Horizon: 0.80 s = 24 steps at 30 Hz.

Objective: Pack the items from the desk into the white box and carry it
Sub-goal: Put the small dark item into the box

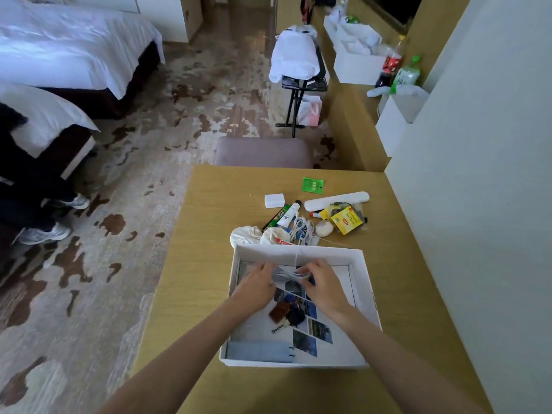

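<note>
Left hand point(257, 284) and right hand point(321, 286) pinching a coiled white cable point(289, 274) between them, inside the white box point(369, 297) on the desk point(209, 234), loose items point(301, 222) just beyond the grip

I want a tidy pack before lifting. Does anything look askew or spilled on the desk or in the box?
Nothing spilled or damaged. The unpacked items lie in a loose jumble just beyond the white box, and the green sachet sits apart. Both hands, left hand and right hand, hold a white cable over the box.
</note>
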{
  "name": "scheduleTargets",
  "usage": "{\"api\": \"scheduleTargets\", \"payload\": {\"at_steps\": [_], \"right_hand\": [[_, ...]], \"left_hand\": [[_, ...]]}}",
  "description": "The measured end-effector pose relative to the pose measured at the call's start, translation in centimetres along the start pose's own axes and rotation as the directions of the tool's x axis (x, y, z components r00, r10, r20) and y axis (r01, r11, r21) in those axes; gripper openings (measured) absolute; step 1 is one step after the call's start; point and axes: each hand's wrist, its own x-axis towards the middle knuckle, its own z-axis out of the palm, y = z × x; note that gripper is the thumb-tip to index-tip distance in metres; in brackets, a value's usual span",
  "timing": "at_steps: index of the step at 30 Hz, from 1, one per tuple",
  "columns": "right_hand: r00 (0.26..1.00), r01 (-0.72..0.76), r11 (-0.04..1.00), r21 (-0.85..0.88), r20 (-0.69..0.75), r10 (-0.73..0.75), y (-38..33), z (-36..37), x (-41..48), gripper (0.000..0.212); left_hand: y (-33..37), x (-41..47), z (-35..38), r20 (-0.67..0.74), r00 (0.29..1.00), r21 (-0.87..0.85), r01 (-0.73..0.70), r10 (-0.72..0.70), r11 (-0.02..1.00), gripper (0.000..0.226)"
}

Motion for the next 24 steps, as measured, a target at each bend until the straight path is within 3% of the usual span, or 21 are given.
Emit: {"api": "scheduleTargets", "payload": {"at_steps": [7,12,15,18,24], "right_hand": [[0.993,-0.039,0.999,0.017,-0.111,0.041,0.4,0.9,0.0,0.019],[0.988,-0.034,0.996,-0.081,-0.153,0.021,0.3,1.0,0.1,0.028],[0.993,0.013,0.995,-0.099,-0.115,-0.025,0.5,0.2,-0.3,0.026],[0.997,0.045,0.991,-0.128,-0.056,-0.053,1.1,-1.0,-0.8,0.023],[0.993,0.060,0.992,-0.112,0.110,-0.048,2.2,-1.7,-2.1,0.022]], "left_hand": [[1.0,1.0,0.1,-0.091,0.995,0.042,-0.035,0.039,0.999,0.033],[1.7,0.6,0.2,-0.057,0.998,0.069,0.025,-0.021,0.997,0.050],[1.5,0.0,0.7,-0.050,0.999,0.123,0.008,-0.002,0.992,0.042],[1.1,-0.4,1.0,0.056,0.996,0.185,-0.083,0.074,0.979,0.033],[1.4,-1.1,2.1,0.234,0.958,0.257,-0.227,0.168,0.939,0.047]]}}
